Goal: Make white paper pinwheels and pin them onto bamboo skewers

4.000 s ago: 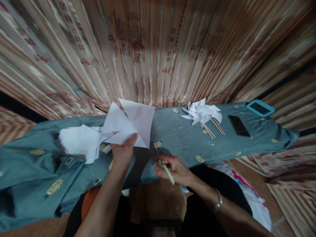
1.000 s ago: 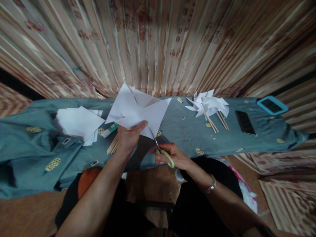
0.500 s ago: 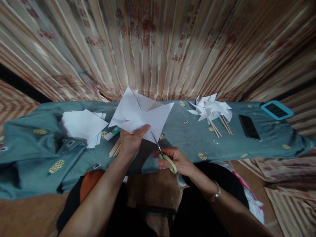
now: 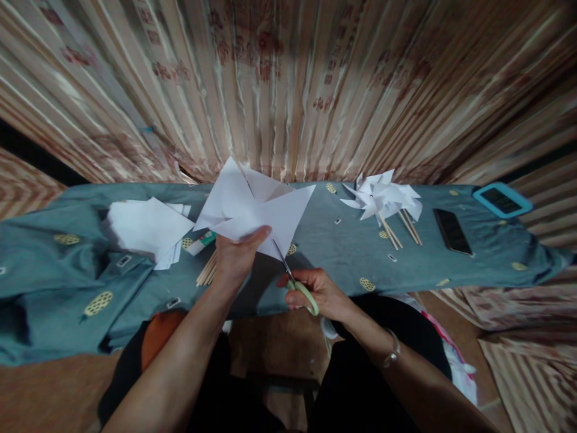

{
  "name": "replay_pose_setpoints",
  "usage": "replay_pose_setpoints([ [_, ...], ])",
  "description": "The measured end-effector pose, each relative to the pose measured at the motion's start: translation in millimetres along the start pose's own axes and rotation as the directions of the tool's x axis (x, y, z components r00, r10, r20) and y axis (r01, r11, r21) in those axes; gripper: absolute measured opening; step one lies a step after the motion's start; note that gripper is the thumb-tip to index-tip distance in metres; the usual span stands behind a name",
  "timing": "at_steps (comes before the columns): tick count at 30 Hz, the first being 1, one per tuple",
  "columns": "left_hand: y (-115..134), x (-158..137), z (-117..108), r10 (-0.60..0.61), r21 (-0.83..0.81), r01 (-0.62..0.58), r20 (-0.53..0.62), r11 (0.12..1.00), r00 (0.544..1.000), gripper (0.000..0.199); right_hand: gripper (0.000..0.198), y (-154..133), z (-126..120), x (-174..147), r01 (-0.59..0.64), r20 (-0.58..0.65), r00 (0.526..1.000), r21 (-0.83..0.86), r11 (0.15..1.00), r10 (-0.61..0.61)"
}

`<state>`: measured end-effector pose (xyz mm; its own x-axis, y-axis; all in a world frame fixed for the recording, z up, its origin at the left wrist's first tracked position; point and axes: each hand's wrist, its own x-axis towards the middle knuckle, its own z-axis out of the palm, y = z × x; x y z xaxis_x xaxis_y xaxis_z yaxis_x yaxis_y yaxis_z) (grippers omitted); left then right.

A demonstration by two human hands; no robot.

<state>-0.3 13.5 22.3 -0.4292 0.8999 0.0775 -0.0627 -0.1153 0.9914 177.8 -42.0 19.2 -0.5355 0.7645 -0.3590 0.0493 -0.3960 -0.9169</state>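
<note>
My left hand (image 4: 238,255) is closed on a white sheet of paper (image 4: 252,210), with the thumb on top near the paper's lower edge. The sheet is held above the table and has slits running in from its corners. In my right hand (image 4: 318,291) is a pair of scissors (image 4: 301,293) with light green handles. Their blades reach the paper's near corner, along a slit there. Behind my left hand, partly hidden, lie several thin wooden sticks (image 4: 207,270) and a white and green tube-like item (image 4: 202,242).
A teal cloth with pineapple prints (image 4: 315,252) covers the table. White paper sheets (image 4: 148,231) are piled on the left. On the right lie paper pinwheels (image 4: 383,195) on sticks, a dark phone (image 4: 453,231) and a blue-framed device (image 4: 502,199). A pleated curtain (image 4: 270,90) hangs behind.
The view has shifted slightly, so everything sits a little further left. Both hands keep their holds on the paper and the scissors, with little other visible change.
</note>
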Motion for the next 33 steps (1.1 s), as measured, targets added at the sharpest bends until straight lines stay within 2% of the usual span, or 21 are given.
replay_pose_setpoints([
  [4,1.3,0.4,-0.4,0.014,0.005,-0.014,-0.016,1.0,1.0,0.044,0.049,0.9,0.1,0.1,-0.009,-0.008,1.0,0.018,1.0,0.009],
  [17,3.8,-0.8,-0.7,-0.044,0.014,0.044,-0.026,0.999,0.999,0.043,0.048,1.1,0.8,1.6,-0.024,-0.023,0.999,0.017,1.0,0.024],
  [24,3.2,-0.6,-0.7,0.011,0.028,-0.011,-0.009,1.0,1.0,0.038,0.047,0.9,1.2,1.7,-0.025,-0.026,0.999,0.028,0.999,0.025],
  [33,-0.2,0.2,0.4,0.024,0.002,-0.024,-0.003,1.0,1.0,0.044,0.044,1.0,4.8,0.9,0.007,-0.06,0.998,0.064,0.998,-0.003],
])
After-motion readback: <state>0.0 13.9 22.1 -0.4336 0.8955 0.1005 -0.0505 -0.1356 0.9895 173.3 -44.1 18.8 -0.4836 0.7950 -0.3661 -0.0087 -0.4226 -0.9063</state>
